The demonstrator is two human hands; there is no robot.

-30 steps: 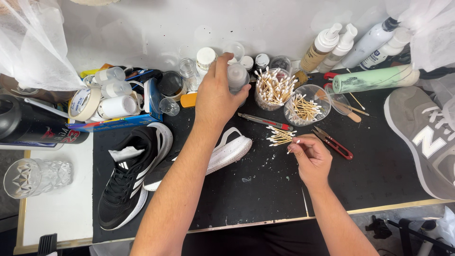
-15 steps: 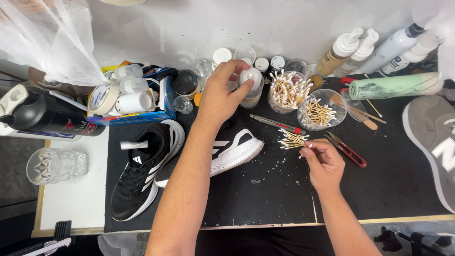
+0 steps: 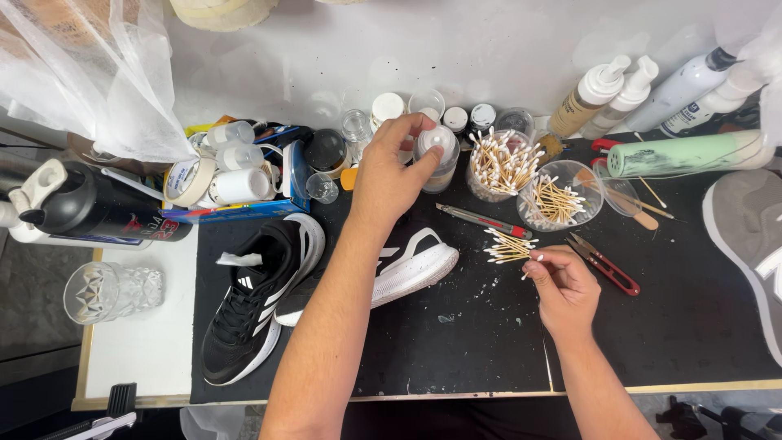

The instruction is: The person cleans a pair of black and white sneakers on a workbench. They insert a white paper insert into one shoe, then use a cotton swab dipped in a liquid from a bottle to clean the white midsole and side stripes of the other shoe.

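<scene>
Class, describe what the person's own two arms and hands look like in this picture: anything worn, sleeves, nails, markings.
Both forearms are bare from the bottom edge of the picture up; no sleeves, gloves, watch or bracelets show. The left hand shows no ring. The right hand has pale, light-coloured fingernails, seen at the fingertips. No tattoos or other markings are visible on either arm.
</scene>
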